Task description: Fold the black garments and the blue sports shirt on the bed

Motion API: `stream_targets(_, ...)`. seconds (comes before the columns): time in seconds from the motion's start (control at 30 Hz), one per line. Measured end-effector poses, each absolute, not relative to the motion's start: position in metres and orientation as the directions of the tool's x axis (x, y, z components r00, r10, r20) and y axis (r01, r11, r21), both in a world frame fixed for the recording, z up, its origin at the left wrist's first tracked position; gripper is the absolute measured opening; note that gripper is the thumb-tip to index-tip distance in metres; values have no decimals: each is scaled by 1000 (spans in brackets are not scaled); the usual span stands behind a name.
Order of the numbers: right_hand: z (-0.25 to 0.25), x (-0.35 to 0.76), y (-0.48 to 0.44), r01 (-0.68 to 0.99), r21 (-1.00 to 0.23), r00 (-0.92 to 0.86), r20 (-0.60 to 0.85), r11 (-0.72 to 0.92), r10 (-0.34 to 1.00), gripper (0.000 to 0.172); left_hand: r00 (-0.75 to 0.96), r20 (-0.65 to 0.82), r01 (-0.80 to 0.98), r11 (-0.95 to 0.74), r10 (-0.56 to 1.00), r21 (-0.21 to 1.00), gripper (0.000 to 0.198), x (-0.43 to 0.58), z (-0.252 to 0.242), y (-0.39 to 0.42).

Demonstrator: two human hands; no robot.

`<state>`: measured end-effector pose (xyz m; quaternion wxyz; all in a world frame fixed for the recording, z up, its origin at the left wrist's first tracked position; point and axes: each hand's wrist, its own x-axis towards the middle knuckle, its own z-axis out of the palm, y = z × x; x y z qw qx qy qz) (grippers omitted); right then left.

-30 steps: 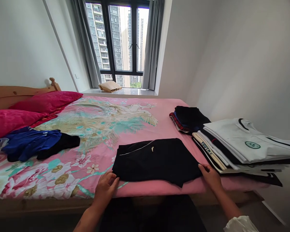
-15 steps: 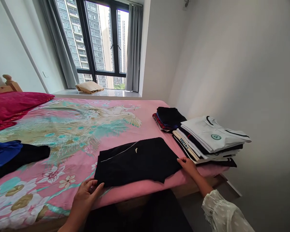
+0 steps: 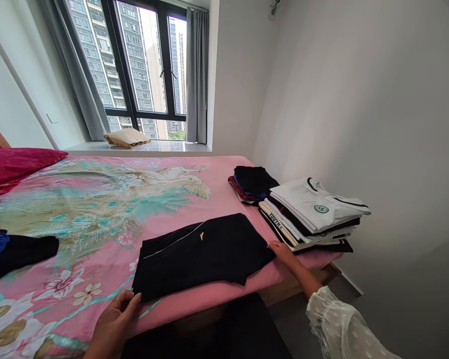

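Note:
A folded black garment [image 3: 202, 254] with a thin white stripe and small logo lies near the front edge of the bed. My left hand [image 3: 114, 319] rests at its near left corner, fingers together against the cloth. At the garment's right edge my right hand [image 3: 282, 251] has its fingers tucked against or under the fabric. To the right stands a stack of folded shirts [image 3: 312, 214], a white one on top. Behind it sits a smaller pile of dark folded clothes [image 3: 252, 182].
The bed has a pink floral sheet [image 3: 97, 209] and a magenta pillow [image 3: 15, 162] at the left. Black and blue clothes [image 3: 11, 252] lie loose at the left edge. A tan bundle [image 3: 126, 138] sits on the window sill. A white wall stands close on the right.
The view has swung right, so everything shifts left in frame. Both hands stay at the black garment's two ends.

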<state>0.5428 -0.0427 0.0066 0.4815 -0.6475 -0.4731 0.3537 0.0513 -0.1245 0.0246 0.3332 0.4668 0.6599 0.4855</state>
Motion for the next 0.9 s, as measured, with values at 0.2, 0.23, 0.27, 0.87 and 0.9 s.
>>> stream_targets(0.2, -3, 537, -37, 492, -863, 301, 43, -116, 953, 33, -353, -38, 268, 140, 935, 953, 53, 58, 29, -128)
stream_targets(0.23, -4, 538, -34, 521, -842, 316, 41, -137, 948, 34, -352, -33, 270, 135, 936, 953, 53, 58, 29, -129)
stream_targets(0.27, -3, 539, -31, 548, -821, 328, 36, -160, 944, 31, -349, -27, 272, 129, 937, 954, 51, 58, 28, -128)
stream_targets(0.87, 5, 569, -26, 740, -588, 325, -110, -325, 939, 28, -305, 128, 391, 2, 944, 920, 41, 40, 26, -133)
stream_targets(0.9, 5, 569, -26, 737, -597, 313, -114, -317, 943, 28, -300, 113, 378, 9, 947, 926, 41, 40, 24, -133)
